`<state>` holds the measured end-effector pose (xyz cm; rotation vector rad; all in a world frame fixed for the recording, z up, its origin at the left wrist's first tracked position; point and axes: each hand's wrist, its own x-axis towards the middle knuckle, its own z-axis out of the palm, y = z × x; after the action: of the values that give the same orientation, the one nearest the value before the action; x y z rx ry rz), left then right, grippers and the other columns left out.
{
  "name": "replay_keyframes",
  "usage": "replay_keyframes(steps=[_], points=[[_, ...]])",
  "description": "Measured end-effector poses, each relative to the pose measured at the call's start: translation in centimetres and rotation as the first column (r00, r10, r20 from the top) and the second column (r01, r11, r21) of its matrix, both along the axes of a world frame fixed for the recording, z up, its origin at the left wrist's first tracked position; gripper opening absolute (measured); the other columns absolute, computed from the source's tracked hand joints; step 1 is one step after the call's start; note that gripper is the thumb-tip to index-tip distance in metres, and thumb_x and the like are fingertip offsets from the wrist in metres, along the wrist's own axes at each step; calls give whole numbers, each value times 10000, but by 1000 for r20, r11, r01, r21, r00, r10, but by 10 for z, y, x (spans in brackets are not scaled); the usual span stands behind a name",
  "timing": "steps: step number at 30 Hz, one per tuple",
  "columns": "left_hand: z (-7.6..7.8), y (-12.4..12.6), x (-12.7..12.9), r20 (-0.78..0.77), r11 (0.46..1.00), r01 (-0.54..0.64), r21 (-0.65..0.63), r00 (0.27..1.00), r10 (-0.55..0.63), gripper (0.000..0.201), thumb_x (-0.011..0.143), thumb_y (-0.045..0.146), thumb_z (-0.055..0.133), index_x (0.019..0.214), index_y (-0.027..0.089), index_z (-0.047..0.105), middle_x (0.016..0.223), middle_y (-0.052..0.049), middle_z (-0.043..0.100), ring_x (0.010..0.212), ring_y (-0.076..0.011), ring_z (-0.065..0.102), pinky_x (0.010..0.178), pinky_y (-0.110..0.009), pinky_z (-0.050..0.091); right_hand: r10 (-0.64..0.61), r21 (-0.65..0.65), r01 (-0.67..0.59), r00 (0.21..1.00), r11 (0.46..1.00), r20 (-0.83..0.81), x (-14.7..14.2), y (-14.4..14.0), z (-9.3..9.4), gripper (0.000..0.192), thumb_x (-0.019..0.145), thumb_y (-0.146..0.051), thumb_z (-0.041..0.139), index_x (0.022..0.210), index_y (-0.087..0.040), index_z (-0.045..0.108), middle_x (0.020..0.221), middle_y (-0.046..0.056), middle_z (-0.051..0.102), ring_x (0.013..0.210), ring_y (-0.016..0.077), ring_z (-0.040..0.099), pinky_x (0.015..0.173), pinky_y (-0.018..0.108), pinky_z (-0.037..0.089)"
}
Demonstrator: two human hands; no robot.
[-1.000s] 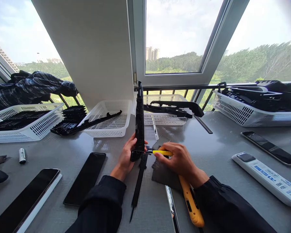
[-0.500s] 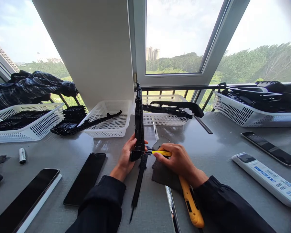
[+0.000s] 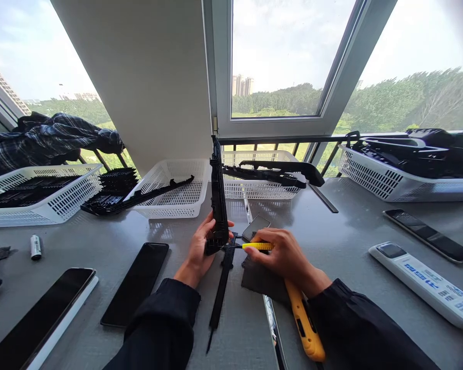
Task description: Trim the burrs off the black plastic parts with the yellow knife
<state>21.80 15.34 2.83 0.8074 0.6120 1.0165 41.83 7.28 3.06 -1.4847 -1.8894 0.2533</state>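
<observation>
My left hand (image 3: 199,246) is closed around the lower end of a long black plastic trim piece (image 3: 218,195), held upright with its ribbed side showing. My right hand (image 3: 283,254) pinches a slim yellow-handled tool (image 3: 257,246). Its thin dark tip points left at the bottom of the trim piece; whether it touches is too small to tell. Below the hands, a narrow black strip (image 3: 220,295) lies on the table. Under my right wrist are a dark grey cloth (image 3: 260,277) and an orange-yellow handled tool (image 3: 304,324).
White baskets with black parts stand at the left (image 3: 75,198), middle (image 3: 239,191) and right (image 3: 393,187). Another basket (image 3: 177,208) has a black strip across it. Phones (image 3: 137,285) (image 3: 428,234), a white labelled device (image 3: 424,282) and a small cylinder (image 3: 35,247) lie around. A shiny strip (image 3: 272,321) runs frontward.
The trim piece has shifted slightly left and tilted a little in my left hand. The yellow tool's tip has moved slightly down and left along its lower end.
</observation>
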Motion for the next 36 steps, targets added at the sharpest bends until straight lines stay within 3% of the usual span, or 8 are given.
replay_keyframes(steps=[3, 9, 21, 29, 36], points=[[0, 0, 0, 4, 1000, -5, -3, 1000, 5, 276, 937, 258, 602, 1183, 143, 654, 922, -101, 797, 692, -180, 731, 667, -272, 561, 44, 0, -44, 999, 999, 14, 0, -1, 0, 328, 891, -463, 700, 695, -203, 666, 651, 4, 635, 612, 125, 555, 616, 252, 372], [-1, 2, 0, -1, 1000, -17, -3, 1000, 17, 278, 947, 252, 577, 1190, 133, 638, 905, -106, 795, 672, -183, 725, 650, -270, 561, -87, 27, 88, 995, 996, -44, 5, 1, -2, 323, 922, -458, 671, 722, -207, 702, 726, 18, 712, 657, 134, 609, 648, 255, 389], [1, 3, -2, 34, 999, -42, -28, 998, 43, 275, 963, 219, 543, 1184, 130, 680, 887, -87, 787, 659, -163, 706, 645, -253, 562, -36, 27, 35, 997, 999, 68, 6, 0, -3, 362, 894, -478, 685, 666, -201, 641, 632, -1, 607, 597, 123, 533, 607, 260, 348], [1, 3, -1, 56, 998, -41, -54, 997, 44, 256, 955, 207, 555, 1158, 134, 693, 872, -90, 791, 659, -171, 719, 663, -258, 571, -95, 26, 95, 995, 995, -4, 6, 0, 0, 353, 927, -490, 653, 724, -202, 683, 748, 25, 710, 666, 137, 606, 653, 262, 376], [1, 4, -2, 93, 993, -52, -105, 994, 62, 233, 972, 193, 517, 1115, 139, 693, 851, -88, 785, 652, -165, 710, 637, -249, 564, -41, -32, 42, 998, 999, 42, 7, 0, 1, 385, 907, -493, 672, 659, -200, 632, 636, -4, 632, 596, 118, 542, 613, 263, 330]])
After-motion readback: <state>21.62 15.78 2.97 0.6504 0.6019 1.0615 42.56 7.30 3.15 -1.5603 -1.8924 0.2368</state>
